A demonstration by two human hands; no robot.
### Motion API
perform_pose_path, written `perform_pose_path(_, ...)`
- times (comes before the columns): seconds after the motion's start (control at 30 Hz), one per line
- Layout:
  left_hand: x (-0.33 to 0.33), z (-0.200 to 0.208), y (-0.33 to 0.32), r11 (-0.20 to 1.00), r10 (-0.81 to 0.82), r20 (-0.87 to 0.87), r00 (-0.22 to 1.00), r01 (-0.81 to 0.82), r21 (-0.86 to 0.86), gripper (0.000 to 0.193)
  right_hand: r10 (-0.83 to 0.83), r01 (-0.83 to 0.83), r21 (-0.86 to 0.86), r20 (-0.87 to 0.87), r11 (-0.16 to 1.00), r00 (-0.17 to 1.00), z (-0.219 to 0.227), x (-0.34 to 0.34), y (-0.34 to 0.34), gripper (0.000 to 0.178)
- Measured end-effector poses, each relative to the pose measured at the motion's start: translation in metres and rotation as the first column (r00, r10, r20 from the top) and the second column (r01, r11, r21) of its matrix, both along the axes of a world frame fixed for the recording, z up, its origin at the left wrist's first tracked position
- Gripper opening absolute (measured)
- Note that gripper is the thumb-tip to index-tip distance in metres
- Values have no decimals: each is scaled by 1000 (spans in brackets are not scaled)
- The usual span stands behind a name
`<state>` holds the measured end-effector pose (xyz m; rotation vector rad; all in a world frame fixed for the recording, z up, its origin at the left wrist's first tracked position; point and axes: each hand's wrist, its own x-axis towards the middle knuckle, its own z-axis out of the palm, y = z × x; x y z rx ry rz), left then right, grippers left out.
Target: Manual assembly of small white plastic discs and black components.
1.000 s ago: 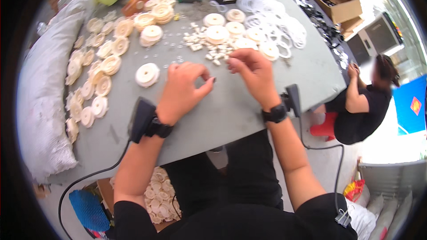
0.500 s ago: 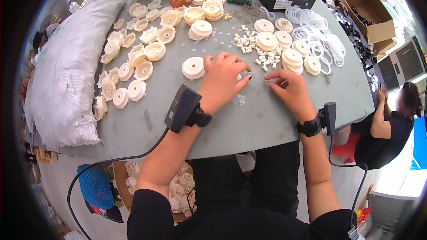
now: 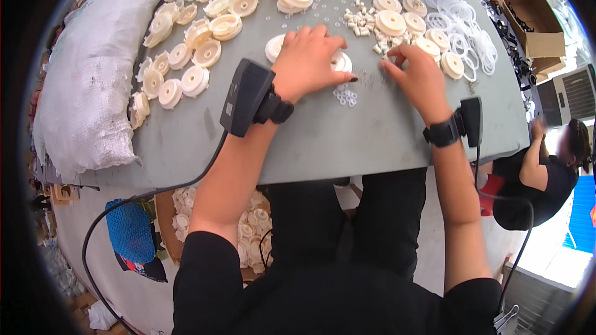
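Note:
My left hand (image 3: 307,59) is open, fingers spread and thumb stretched to the right, over the table. Beneath and beside it are two round cream plastic discs: one disc (image 3: 274,48) shows past its left edge, and another disc (image 3: 341,62) between fingers and thumb, partly covered. My right hand (image 3: 422,77) is raised to the right with thumb and forefinger pinched together; whatever is between the tips is too small to make out. Tiny metal springs (image 3: 370,79) lie between the hands. Below my left thumb sits a small cluster of translucent rings (image 3: 345,95).
Cream discs (image 3: 194,80) cover the left of the table, beside a big white woven sack (image 3: 93,80). Short white cylinders (image 3: 360,20) and clear hoops (image 3: 478,49) lie at the back right. A person (image 3: 546,174) sits at right; a carton of parts (image 3: 251,236) stands below.
The view has tilted, so the table sits higher in the picture. My left thumb has lowered away from the springs, and more of the disc under that hand shows.

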<state>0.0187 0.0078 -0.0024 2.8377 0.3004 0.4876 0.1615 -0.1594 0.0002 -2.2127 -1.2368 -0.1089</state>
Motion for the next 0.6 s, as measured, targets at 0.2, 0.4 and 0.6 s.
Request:
perform_pose_path(0.2,1,-4,5,1000,-15,-2,1000,15,-6,44,181,-180,29,-79,983,980,2,14,23,16)
perform_pose_path(0.4,4,-1,13,994,50,115,992,-38,-103,40,219,-82,277,-509,957,832,10,12,38,11)
perform_pose_path(0.6,2,-3,6,998,55,-47,997,-56,-4,40,226,-66,273,-610,960,760,-4,18,33,12)
